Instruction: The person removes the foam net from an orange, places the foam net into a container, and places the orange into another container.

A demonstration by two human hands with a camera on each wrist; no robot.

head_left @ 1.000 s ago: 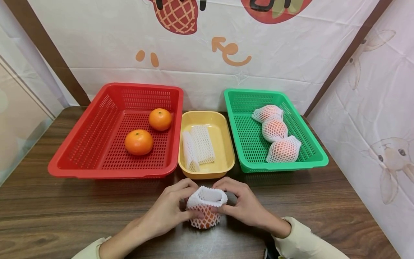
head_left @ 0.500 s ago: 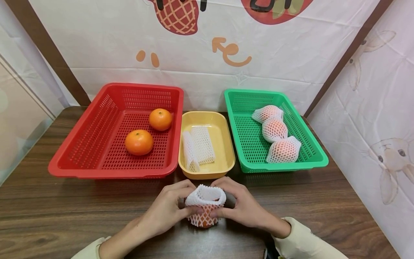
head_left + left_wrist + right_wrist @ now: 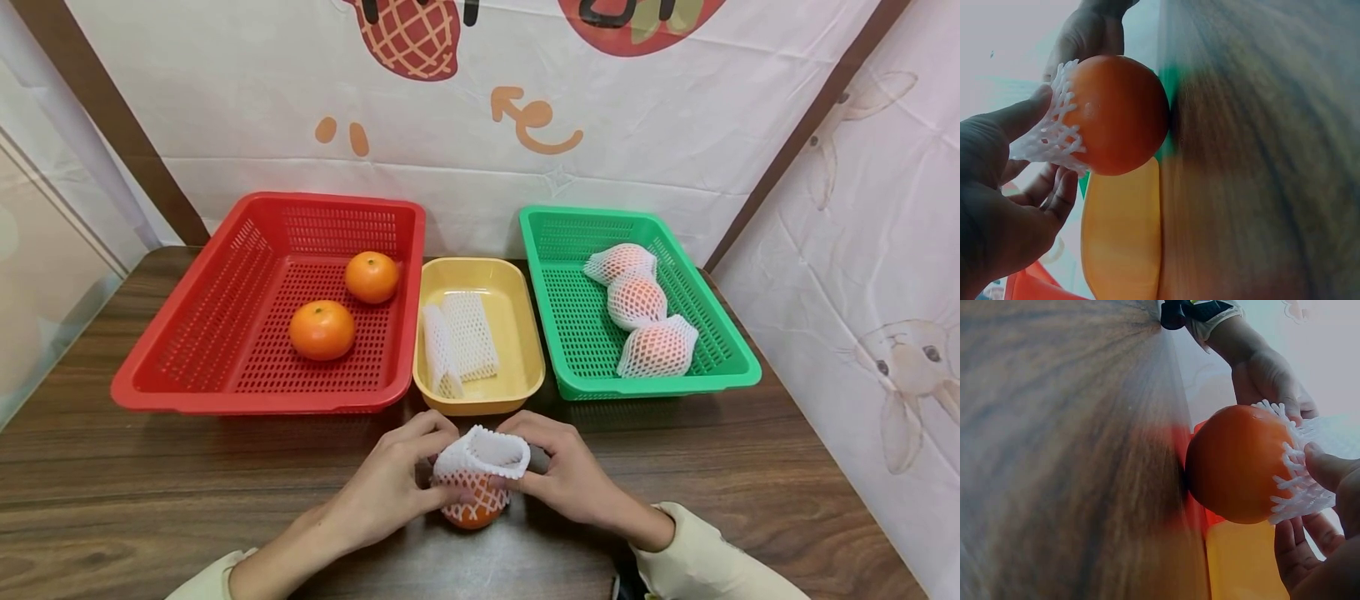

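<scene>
In front of me on the table stands an orange (image 3: 470, 520) with a white foam net sleeve (image 3: 454, 461) around its upper part. The sleeve's open end gapes above the fruit, leaning to the right. My left hand (image 3: 397, 481) pinches the sleeve from the left, thumb in front and fingers behind. From the right, my right hand (image 3: 564, 473) grips it the same way. Both wrist views show the bare lower half of the orange (image 3: 1124, 115) resting against the wood, with the ragged net edge (image 3: 1291, 481) around its middle.
A red basket (image 3: 247, 402) with two bare oranges (image 3: 322, 330) stands back left. Behind my hands, a yellow tray (image 3: 517, 342) holds flat foam nets (image 3: 471, 333). At back right, a green basket (image 3: 570, 325) contains three netted fruits (image 3: 637, 300). A printed cloth (image 3: 450, 183) hangs behind.
The sleeve has ridden up a little on the orange, baring more of its bottom. Its mouth shifted slightly left, then back right. Both hands keep nearly the same place.
</scene>
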